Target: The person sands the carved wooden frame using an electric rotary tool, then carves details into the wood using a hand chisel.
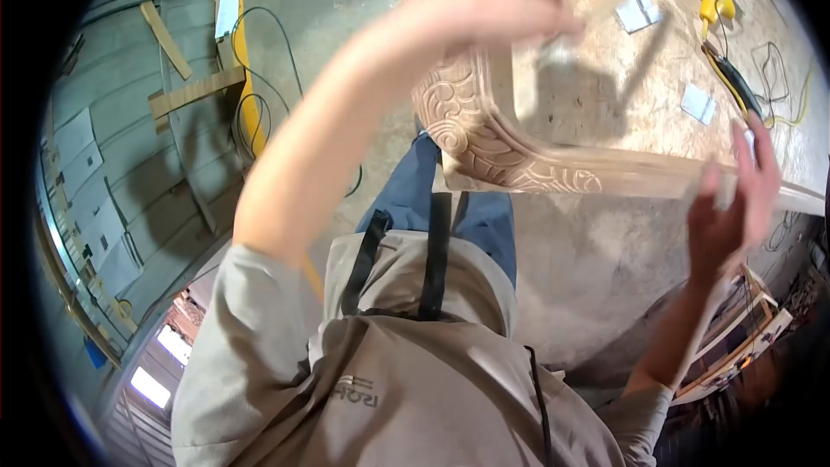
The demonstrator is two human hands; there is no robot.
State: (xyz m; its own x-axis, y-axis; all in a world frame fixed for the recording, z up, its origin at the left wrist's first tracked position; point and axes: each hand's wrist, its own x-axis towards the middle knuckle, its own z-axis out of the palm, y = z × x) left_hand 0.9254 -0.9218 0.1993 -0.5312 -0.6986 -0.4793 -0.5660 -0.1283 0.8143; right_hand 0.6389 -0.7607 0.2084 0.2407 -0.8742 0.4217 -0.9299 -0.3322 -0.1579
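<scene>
A carved wooden piece with scroll and leaf reliefs curves along the near and left edges of the workbench. My left hand is raised over its upper left part, fingers curled and blurred by motion. A faint thin stick-like thing extends from those fingers, and its long shadow falls on the bench. Over the plain right-hand stretch of the wood, my right hand has its fingers spread; whether it touches the wood I cannot tell.
Two pale folded squares, an upper one and a lower one, lie on the bench. A yellow tool and a long dark tool with cords lie at the right. Cables trail on the left; a wooden frame stands lower right.
</scene>
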